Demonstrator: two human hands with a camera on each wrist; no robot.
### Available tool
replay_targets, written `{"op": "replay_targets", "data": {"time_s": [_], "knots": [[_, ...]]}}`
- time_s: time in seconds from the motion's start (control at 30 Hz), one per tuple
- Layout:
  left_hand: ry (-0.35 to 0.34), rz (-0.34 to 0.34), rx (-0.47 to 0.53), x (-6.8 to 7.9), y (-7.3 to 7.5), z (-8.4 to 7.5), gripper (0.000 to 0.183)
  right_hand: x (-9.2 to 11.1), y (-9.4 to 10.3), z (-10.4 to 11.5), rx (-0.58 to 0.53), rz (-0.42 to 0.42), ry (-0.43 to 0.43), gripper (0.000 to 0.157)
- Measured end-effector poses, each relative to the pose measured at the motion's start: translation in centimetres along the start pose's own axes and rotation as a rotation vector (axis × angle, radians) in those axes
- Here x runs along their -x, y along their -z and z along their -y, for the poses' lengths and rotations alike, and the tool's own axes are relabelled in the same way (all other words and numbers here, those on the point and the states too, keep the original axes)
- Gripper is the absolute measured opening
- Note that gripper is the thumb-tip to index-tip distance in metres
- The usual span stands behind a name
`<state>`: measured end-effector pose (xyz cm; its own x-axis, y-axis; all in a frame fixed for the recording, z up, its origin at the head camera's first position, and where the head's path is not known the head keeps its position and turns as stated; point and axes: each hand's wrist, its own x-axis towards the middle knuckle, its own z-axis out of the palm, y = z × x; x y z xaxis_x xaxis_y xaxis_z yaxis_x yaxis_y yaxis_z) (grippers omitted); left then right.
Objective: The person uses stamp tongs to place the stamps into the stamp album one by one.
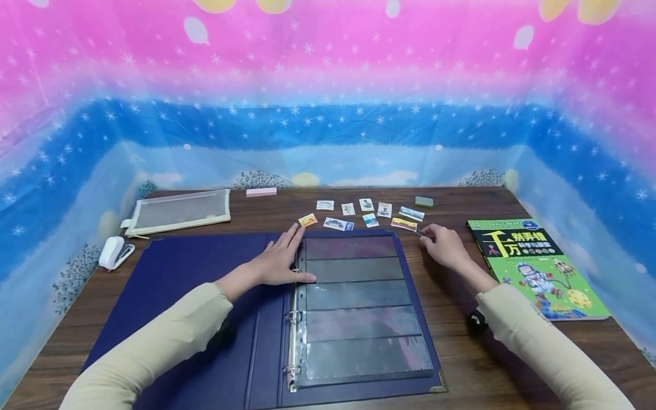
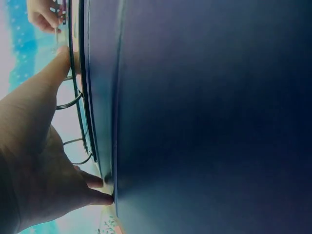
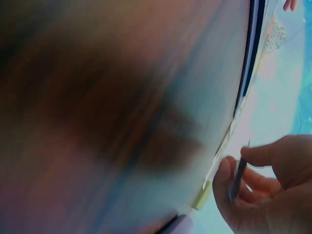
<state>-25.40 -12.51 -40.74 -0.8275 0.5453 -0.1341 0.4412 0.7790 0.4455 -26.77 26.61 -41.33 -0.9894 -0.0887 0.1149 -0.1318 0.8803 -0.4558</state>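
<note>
My left hand (image 1: 277, 263) rests with fingers spread on a dark blue ring binder (image 1: 205, 285). Its thumb lies on the edge of a black pocket page (image 1: 359, 296) beside the metal rings (image 1: 292, 317). In my right hand (image 1: 445, 246) I pinch slim grey metal tweezers (image 3: 237, 178) between thumb and fingers, to the right of the binder. Their tip is close to a red and yellow stamp (image 1: 404, 224); whether it touches cannot be told. Several other small stamps (image 1: 338, 224) lie loose behind the binder. The page's clear strips show no stamps.
A green book (image 1: 548, 273) lies at the right. A mesh zip pouch (image 1: 179, 210) and a white stapler (image 1: 114, 253) are at the left. Toward the back sit a pink block (image 1: 261, 192) and a small green block (image 1: 423, 201). A patterned cloth (image 1: 328, 125) surrounds the wooden table.
</note>
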Motion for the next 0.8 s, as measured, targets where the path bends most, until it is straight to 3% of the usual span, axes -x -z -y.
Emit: {"op": "replay_targets", "data": {"time_s": [0.23, 0.8], "knots": [[-0.003, -0.026, -0.028, 0.0, 0.3, -0.1, 0.108, -1.1, -0.2, 0.5, 0.093, -0.093, -0.079, 0.028], [-0.004, -0.021, -0.050, -0.1, 0.4, 0.3, 0.110, -2.3, -0.4, -0.1, 0.091, -0.060, -0.183, 0.028]]}}
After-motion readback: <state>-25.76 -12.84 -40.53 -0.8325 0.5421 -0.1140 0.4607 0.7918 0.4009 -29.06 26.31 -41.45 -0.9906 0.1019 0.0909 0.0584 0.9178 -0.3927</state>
